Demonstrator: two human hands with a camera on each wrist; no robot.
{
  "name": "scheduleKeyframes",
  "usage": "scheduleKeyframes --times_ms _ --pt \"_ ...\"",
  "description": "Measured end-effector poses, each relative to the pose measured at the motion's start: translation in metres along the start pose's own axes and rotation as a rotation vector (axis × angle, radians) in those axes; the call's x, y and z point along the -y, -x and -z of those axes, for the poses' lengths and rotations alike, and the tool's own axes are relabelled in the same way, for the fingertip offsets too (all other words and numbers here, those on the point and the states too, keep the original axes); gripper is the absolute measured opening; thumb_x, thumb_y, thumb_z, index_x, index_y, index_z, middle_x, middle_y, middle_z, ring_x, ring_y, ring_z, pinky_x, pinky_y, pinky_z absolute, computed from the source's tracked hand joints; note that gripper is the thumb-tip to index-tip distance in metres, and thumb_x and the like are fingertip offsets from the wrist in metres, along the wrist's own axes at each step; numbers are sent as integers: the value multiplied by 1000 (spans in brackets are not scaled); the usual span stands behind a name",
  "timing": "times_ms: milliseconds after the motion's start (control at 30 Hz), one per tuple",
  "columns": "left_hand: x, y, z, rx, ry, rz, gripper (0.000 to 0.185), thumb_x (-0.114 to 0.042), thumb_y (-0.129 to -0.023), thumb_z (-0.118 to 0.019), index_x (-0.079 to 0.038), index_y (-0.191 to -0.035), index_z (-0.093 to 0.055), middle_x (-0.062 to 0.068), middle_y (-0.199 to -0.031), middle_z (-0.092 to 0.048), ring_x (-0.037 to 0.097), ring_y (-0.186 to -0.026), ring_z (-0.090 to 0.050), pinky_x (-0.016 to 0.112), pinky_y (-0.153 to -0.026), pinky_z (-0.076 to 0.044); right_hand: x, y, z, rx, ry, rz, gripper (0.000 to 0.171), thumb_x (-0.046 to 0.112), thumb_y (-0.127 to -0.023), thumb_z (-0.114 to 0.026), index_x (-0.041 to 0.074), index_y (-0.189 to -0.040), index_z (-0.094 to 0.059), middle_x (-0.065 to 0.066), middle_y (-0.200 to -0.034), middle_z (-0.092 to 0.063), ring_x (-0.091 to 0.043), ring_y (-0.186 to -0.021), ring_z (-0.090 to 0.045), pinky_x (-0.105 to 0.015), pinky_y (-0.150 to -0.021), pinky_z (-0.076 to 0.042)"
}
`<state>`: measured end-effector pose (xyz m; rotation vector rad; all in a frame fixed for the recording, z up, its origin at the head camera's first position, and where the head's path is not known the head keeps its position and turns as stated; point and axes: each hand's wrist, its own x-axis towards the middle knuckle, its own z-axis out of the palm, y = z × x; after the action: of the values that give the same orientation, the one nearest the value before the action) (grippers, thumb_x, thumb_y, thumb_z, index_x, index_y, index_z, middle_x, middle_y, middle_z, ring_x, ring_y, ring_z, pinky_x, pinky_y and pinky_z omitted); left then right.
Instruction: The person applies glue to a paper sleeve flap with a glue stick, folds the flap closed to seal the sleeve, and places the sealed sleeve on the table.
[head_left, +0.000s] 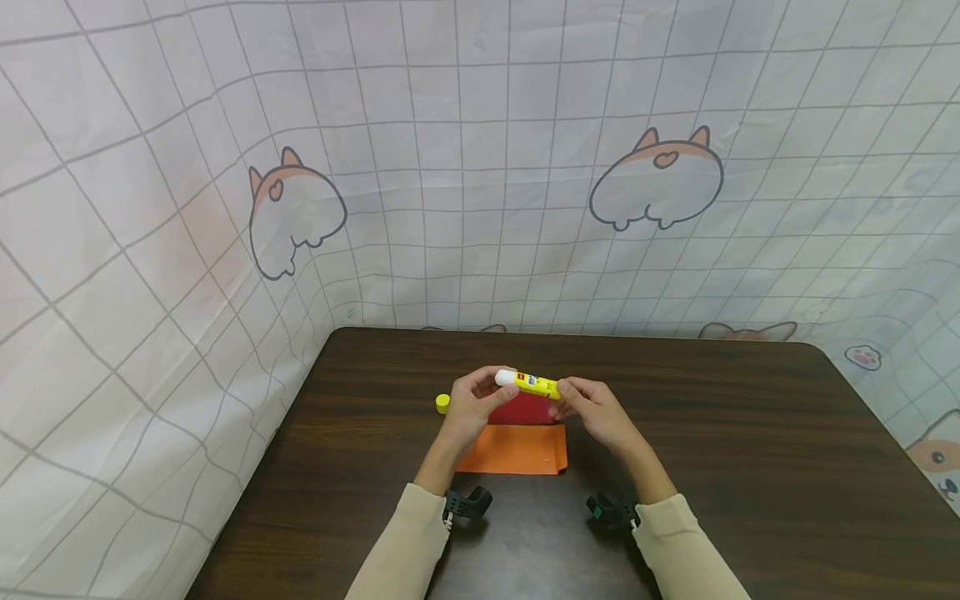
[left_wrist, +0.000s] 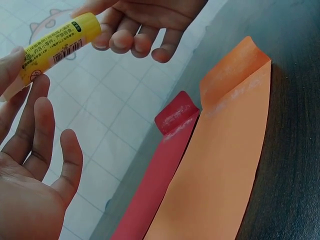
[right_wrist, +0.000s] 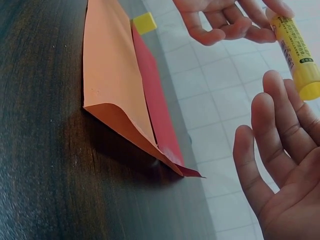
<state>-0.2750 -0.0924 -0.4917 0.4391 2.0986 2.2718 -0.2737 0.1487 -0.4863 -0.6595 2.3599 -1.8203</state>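
Observation:
A yellow glue stick (head_left: 534,384) with a white end is held up between both hands, above the papers. My left hand (head_left: 472,403) pinches it near the white end between thumb and fingers. At the yellow end, my right hand (head_left: 597,410) grips with thumb and fingertips; its other fingers are spread in the right wrist view. Beneath lies an orange paper piece (left_wrist: 215,155) with folded end flaps. A red paper piece (left_wrist: 160,172) lies along its far side, also folded at the end. Whitish glue smears mark the folds of both.
A small yellow cap (head_left: 442,404) stands on the dark wooden table (head_left: 360,467), left of the papers. Behind the table hangs a white grid-patterned cloth (head_left: 480,183). Each wrist wears a black band, the left one (head_left: 468,503) close over the tabletop.

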Motion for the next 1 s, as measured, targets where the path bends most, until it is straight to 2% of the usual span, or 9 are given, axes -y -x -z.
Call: scheduleKeyframes --times_ms 233,500,700,1000 --pt "-1 1 -1 -2 4 4 36 -22 -93 -77 -7 -124 -69 7 -119 -70 18 -105 -62 23 -90 -56 1 0 -1 -24 -13 -13 41 27 -110 -46 -10 -112 -65 -27 -94 -70 -47 -88 -67 -58 -88 -57" --pt "-1 1 -1 -16 1 -17 35 -22 -94 -76 -5 -124 -69 4 -116 -70 16 -103 -63 23 -90 -56 1 1 -1 -68 -42 -19 29 21 -105 -58 -2 -122 -65 -34 -107 -67 -30 -84 -70 -51 -85 -60" --pt "-1 1 0 -12 24 -14 35 -21 -93 -76 -4 -123 -69 1 -114 -70 16 -103 -63 23 -91 -56 1 2 -1 -59 -77 0 33 13 -99 -68 0 -128 -60 -31 -113 -66 -21 -84 -69 -41 -83 -62" --pt "-2 2 -1 -18 18 -7 32 -19 -94 -75 -5 -122 -70 1 -113 -70 17 -103 -63 23 -90 -56 2 2 -2 -57 -86 19 33 9 -96 -71 0 -125 -59 -26 -108 -67 -19 -83 -67 -39 -81 -62"
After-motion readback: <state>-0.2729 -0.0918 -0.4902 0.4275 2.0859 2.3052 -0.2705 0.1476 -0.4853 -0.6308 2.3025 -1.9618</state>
